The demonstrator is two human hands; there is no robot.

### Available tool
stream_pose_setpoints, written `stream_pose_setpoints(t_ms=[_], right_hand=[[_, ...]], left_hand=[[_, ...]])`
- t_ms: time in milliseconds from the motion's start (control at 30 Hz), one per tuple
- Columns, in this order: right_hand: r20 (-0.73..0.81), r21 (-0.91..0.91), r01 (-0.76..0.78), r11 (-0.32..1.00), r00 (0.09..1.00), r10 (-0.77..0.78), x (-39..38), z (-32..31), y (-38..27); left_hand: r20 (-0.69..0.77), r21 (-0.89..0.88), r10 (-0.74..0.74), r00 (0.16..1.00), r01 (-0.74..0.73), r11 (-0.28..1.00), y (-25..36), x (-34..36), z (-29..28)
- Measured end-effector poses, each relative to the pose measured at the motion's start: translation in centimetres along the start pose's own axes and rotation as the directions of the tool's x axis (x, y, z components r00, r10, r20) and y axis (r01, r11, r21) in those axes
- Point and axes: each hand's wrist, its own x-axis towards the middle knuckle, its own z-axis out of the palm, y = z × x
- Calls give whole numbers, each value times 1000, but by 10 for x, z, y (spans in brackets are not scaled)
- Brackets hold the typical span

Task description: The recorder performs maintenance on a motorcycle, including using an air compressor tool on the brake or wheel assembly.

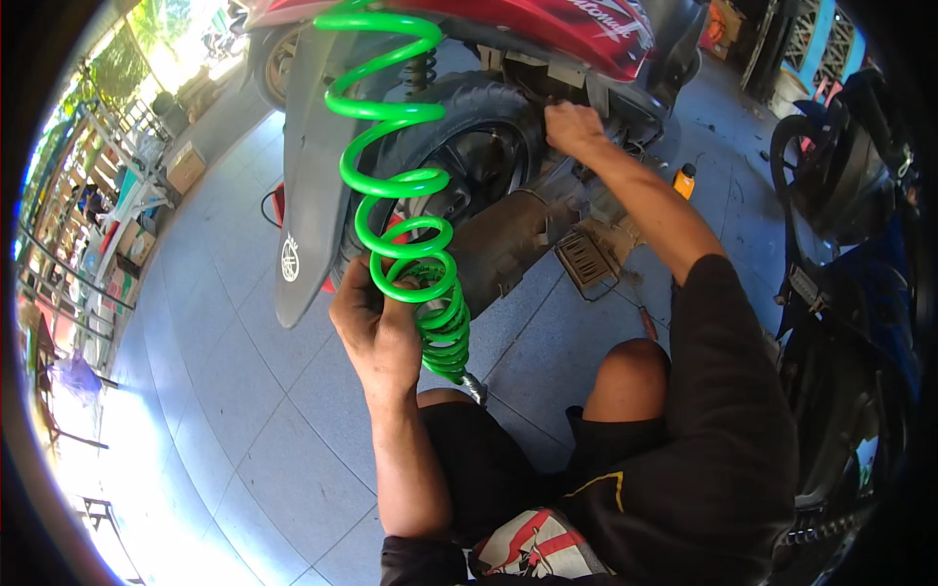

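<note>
A green coiled hose point(420, 183) hangs down in front of a scooter and ends low in a metal fitting point(474, 388). Behind its lower loops my left hand point(376, 327) has its fingers curled closed; the loops hide what is in them, if anything. My right hand point(572, 129) reaches far forward, closed in a fist beside the rear tyre point(489, 98), under the red body panel point(586, 39). Whatever it grips is out of sight. To the left of the wheel hangs the long dark mudguard point(311, 186). A dark exhaust muffler point(508, 239) lies slanting below the wheel.
Right of the muffler, a slotted metal part point(588, 262) lies on the tiled floor point(293, 439). An orange-yellow bottle point(685, 181) and a red-handled tool point(647, 322) are nearby. Another dark motorcycle point(850, 166) stands at right; cluttered shelves point(107, 215) line the left.
</note>
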Motion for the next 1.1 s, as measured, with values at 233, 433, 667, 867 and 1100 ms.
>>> stream_pose_setpoints(t_ms=[233, 433, 667, 867, 1100], right_hand=[[-85, 144, -55, 988, 994, 67, 3, -2, 8], [-195, 181, -98, 979, 972, 133, -4, -3, 9], [-168, 95, -106, 990, 978, 121, 0, -6, 1], [-59, -13, 98, 995, 993, -99, -2, -13, 4], [-137, 32, 54, 998, 989, -49, -2, -16, 2]], left_hand=[[24, -6, 9, 1000, -9, 1000, -12, 4, 10], [17, -18, 12, 1000, -11, 1000, -15, 3, 14], [6, 66, 29, 1000, -30, 997, -12, 1, 14], [-10, 55, 3, 1000, -3, 998, -11, 2, 16], [7, 29, 11, 1000, -12, 1000, -4, -1, 11]])
